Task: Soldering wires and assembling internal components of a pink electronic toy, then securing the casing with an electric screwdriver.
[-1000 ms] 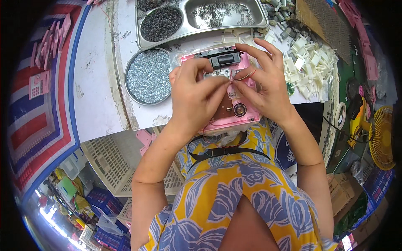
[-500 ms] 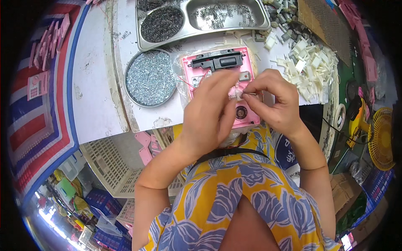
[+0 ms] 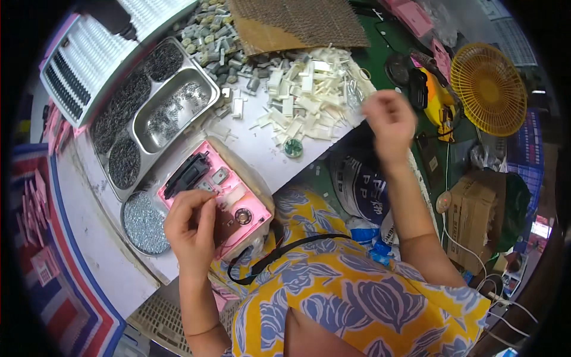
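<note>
Your left hand (image 3: 193, 227): thumb and finger close together over pink case (image 3: 256, 208). Right hand (image 3: 390, 123) blurred. Can't tell either's grip. Case likely light, stiff; hold by edges.

We're in a small assembly workshop, no doubt: springs (image 3: 124, 163) crowd a steel tray (image 3: 146, 159) upper left, tiny silvery fasteners (image 3: 144, 223) just below, white plastic parts (image 3: 309, 95) heaped top centre, and an opened pink casing (image 3: 256, 208) showing its innards left of centre!
</note>
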A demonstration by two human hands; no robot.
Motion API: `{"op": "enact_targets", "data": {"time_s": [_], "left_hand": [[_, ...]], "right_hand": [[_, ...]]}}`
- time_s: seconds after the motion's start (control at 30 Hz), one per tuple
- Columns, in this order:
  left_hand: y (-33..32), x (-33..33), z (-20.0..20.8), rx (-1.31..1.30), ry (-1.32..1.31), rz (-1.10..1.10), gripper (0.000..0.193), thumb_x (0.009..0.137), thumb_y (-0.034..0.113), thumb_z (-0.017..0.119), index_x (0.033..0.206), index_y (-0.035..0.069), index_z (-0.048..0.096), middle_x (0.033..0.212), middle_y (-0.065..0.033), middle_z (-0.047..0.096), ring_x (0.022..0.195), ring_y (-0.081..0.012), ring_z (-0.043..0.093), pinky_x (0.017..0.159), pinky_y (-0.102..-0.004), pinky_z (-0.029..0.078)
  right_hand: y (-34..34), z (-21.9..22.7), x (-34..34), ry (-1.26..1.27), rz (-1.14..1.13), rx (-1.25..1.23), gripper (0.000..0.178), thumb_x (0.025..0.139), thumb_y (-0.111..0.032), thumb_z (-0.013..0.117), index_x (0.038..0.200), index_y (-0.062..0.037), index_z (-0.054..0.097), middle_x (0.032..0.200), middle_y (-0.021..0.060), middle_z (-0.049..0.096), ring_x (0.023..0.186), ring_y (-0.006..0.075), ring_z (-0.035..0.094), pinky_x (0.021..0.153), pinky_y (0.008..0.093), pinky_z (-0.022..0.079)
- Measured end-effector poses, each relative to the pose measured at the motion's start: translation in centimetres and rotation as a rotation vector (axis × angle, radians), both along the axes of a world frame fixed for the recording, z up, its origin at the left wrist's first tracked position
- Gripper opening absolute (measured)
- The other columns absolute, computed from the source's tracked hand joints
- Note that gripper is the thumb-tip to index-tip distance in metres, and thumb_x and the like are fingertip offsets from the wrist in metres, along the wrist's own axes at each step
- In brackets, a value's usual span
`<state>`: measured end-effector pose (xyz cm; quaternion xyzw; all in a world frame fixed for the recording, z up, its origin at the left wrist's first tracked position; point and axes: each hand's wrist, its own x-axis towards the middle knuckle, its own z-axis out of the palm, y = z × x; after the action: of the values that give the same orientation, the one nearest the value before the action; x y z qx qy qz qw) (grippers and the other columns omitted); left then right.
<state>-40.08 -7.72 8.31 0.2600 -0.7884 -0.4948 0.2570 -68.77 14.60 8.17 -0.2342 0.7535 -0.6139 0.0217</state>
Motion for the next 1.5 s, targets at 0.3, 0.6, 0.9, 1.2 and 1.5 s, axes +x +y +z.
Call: {"op": "enact_targets", "data": {"time_s": [0.3,0.6,0.9,1.2,1.5], "left_hand": [[0.0,-1.1,1.3,-0.180,-0.022,-0.015,0.005,0.085,-0.001,0.073,0.089,-0.001,0.069,0.083,-0.0079,0.065,0.064,-0.0142,0.057,0.058,-0.0263,0.042],[-0.8,-1.5,-0.5,-0.450,-0.136,0.120,0.013,0.073,0.009,0.082,0.083,0.006,0.075,0.099,-0.0074,0.060,0.096,-0.0267,0.054,0.087,-0.0385,0.041],[-0.4,-2.4,-0.6,-0.510,-0.182,0.127,0.013,0.070,0.012,0.083,0.081,0.009,0.075,0.099,-0.0071,0.057,0.095,-0.0276,0.051,0.085,-0.0394,0.039],[-0.5,-2.2,-1.3,-0.480,-0.153,0.129,0.013,0.071,0.014,0.083,0.080,0.011,0.074,0.103,-0.0039,0.059,0.099,-0.0282,0.049,0.087,-0.0436,0.032],[-0.5,-2.2,-0.9,-0.535,-0.186,0.111,0.016,0.070,0.011,0.084,0.082,0.009,0.074,0.101,-0.0060,0.056,0.096,-0.0266,0.049,0.086,-0.0388,0.036]], "right_hand": [[7.9,-0.1,-15.1,-0.177,-0.573,-0.255,0.010,0.093,-0.011,0.075,0.096,-0.0039,0.068,0.089,0.0049,0.067,0.070,0.0127,0.061,0.058,0.0302,0.049],[10.2,2.9,-6.7,-0.136,-0.232,-0.599,0.012,0.103,-0.018,0.056,0.095,-0.0088,0.055,0.067,-0.0018,0.037,0.060,0.0092,0.035,0.052,0.0261,0.030],[-2.2,-0.4,7.4,-0.365,0.565,-0.144,0.023,0.090,-0.004,0.073,0.110,0.0016,0.062,0.096,0.0066,0.069,0.079,0.0058,0.058,0.072,0.0197,0.045],[-4.4,-1.7,9.1,-0.358,0.685,-0.073,0.023,0.091,-0.007,0.075,0.110,0.0014,0.065,0.083,-0.0019,0.061,0.070,0.0012,0.046,0.062,0.0187,0.035],[-4.7,-1.9,9.0,-0.305,0.659,-0.010,0.021,0.089,-0.008,0.077,0.105,0.0004,0.067,0.076,-0.0021,0.059,0.066,0.0027,0.047,0.059,0.0213,0.036]]}}
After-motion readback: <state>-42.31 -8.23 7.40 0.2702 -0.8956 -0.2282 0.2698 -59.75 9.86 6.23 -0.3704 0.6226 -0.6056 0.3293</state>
